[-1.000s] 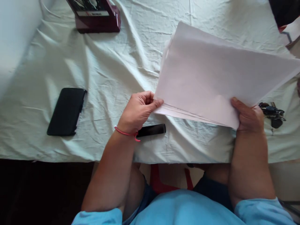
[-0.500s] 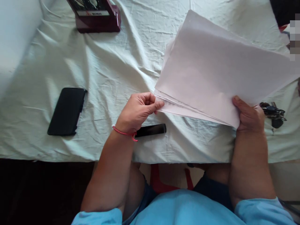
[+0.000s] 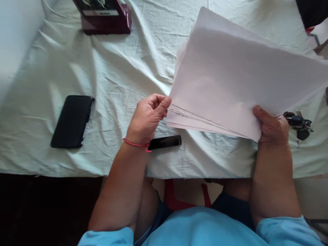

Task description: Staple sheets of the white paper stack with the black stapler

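Sorting barely under way: sheaf of papers [image 3: 238, 78] pinched at its near corner in the closed right hand [image 3: 273, 128], raised off the bench [image 3: 115, 78], lower sheets fanned and unseparated just beyond the curled, empty fingers [image 3: 160, 102] of the left hand [image 3: 147, 119].

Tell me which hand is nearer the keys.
Right. The right hand grips the papers just left of the keys; the left hand is far across, above the comb.
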Demonstrator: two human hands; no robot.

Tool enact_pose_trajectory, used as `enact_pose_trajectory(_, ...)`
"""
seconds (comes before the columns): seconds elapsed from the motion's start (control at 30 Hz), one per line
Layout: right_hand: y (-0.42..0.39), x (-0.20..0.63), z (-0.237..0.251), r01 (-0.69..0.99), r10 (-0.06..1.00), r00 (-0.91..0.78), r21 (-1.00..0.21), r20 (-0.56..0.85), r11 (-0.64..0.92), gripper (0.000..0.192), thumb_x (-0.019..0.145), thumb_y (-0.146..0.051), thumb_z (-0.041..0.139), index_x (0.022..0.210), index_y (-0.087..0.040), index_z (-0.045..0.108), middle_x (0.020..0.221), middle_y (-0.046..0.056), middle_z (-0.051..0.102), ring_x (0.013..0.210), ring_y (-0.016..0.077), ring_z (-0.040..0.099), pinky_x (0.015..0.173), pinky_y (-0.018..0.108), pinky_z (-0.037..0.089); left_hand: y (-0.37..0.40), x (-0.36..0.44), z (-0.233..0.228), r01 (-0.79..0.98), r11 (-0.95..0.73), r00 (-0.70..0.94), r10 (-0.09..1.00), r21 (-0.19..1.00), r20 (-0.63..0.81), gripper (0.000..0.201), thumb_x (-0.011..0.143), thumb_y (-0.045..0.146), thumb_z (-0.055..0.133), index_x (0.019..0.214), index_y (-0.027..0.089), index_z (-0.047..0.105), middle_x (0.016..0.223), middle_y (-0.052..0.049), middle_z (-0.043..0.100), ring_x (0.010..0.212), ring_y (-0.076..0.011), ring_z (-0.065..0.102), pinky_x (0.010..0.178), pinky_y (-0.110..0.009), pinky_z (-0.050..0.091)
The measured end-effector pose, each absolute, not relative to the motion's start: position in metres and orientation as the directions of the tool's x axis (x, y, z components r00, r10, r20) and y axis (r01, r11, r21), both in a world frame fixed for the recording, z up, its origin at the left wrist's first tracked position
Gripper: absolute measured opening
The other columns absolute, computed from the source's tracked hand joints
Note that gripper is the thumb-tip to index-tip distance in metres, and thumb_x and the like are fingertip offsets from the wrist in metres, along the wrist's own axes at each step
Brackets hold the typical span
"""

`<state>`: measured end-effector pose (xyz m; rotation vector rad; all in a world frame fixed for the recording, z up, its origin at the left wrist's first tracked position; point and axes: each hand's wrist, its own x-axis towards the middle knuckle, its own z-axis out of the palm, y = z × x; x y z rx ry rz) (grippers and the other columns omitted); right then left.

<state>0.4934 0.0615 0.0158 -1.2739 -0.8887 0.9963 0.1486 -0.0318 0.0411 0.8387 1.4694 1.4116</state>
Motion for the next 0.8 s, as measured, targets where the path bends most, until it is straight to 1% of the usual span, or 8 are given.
enact_pose_trajectory(0.07,0.061,0.493,0.016,-0.101,0.942,0.336,-0.995,-0.019,0.016,0.058,0.047,-0.036,0.111,0.094,-0.019,0.083,0.11,0.006,0.087,0.099,0.0223,0.082,0.089,0.037,0.077,-0.031,0.148,0.039,-0.105,0.101,-0.385,0.913,0.989,-0.134,0.028,0.089,0.032,0.1,0.079,0.022,0.076,0.068,0.003,0.06,0.061,-0.0118,0.048,0.057,-0.024,0.043)
enact_pose_trajectory(0.17,0.06,0.493,0.015,-0.096,0.944,0.329,-0.995,-0.007,0.026,0.06,0.047,-0.038,0.111,0.095,-0.018,0.083,0.112,0.008,0.087,0.102,0.0231,0.082,0.095,0.039,0.077,-0.031,0.147,0.034,-0.08,0.084,-0.412,0.905,0.993,-0.109,0.026,0.09,0.026,0.095,0.074,0.022,0.074,0.064,0.004,0.057,0.059,-0.0117,0.045,0.057,-0.024,0.043)
enact_pose_trajectory(0.27,0.061,0.494,0.015,-0.09,0.946,0.325,-0.996,-0.002,0.028,0.06,0.047,-0.038,0.111,0.095,-0.017,0.084,0.111,0.009,0.086,0.104,0.0234,0.082,0.1,0.039,0.076,-0.03,0.147,0.031,-0.046,0.089,-0.425,0.9,0.995,-0.1,0.033,0.096,0.031,0.091,0.071,0.023,0.072,0.062,0.003,0.056,0.058,-0.0124,0.046,0.057,-0.026,0.043)
enact_pose_trajectory(0.37,0.061,0.494,0.014,-0.09,0.938,0.347,-0.996,-0.009,0.024,0.062,0.044,-0.04,0.113,0.094,-0.018,0.083,0.109,0.008,0.085,0.106,0.0253,0.082,0.102,0.044,0.076,-0.029,0.147,0.029,-0.003,0.069,-0.442,0.895,0.998,-0.063,0.047,0.101,0.048,0.091,0.068,0.023,0.068,0.063,0.002,0.057,0.059,-0.013,0.048,0.057,-0.027,0.044)
enact_pose_trajectory(0.5,0.06,0.494,0.01,-0.074,0.938,0.345,-0.996,0.019,0.047,0.063,0.042,-0.044,0.114,0.089,-0.018,0.08,0.105,0.008,0.084,0.107,0.0266,0.08,0.107,0.049,0.074,-0.029,0.149,0.031,0.03,0.005,-0.465,0.885,1.0,0.01,0.057,0.096,0.069,0.093,0.073,0.023,0.069,0.069,0.002,0.061,0.066,-0.0146,0.055,0.063,-0.028,0.05)
enact_pose_trajectory(0.63,0.059,0.495,0.004,-0.063,0.949,0.309,-0.995,0.052,0.075,0.06,0.046,-0.04,0.113,0.091,-0.018,0.079,0.107,0.009,0.083,0.113,0.0279,0.081,0.116,0.054,0.07,-0.029,0.15,0.031,0.058,-0.011,-0.465,0.884,0.998,0.037,0.054,0.092,0.069,0.096,0.078,0.022,0.073,0.075,0.001,0.067,0.072,-0.0145,0.059,0.066,-0.027,0.052)
enact_pose_trajectory(0.7,0.059,0.497,0.001,-0.067,0.947,0.313,-0.994,0.064,0.089,0.062,0.044,-0.038,0.112,0.092,-0.018,0.078,0.106,0.008,0.083,0.115,0.0289,0.08,0.12,0.057,0.067,-0.029,0.15,0.029,0.074,-0.038,-0.475,0.877,0.997,0.069,0.051,0.092,0.066,0.097,0.079,0.022,0.073,0.077,0.001,0.069,0.073,-0.0144,0.06,0.066,-0.028,0.052)
enact_pose_trajectory(0.8,0.062,0.499,-0.001,-0.074,0.935,0.345,-0.99,0.085,0.117,0.068,0.038,-0.04,0.112,0.092,-0.02,0.076,0.105,0.007,0.082,0.121,0.0305,0.078,0.125,0.06,0.063,-0.029,0.148,0.026,0.072,-0.095,-0.461,0.88,0.993,0.117,0.046,0.09,0.063,0.098,0.084,0.023,0.076,0.083,-0.001,0.074,0.078,-0.0165,0.067,0.073,-0.03,0.058)
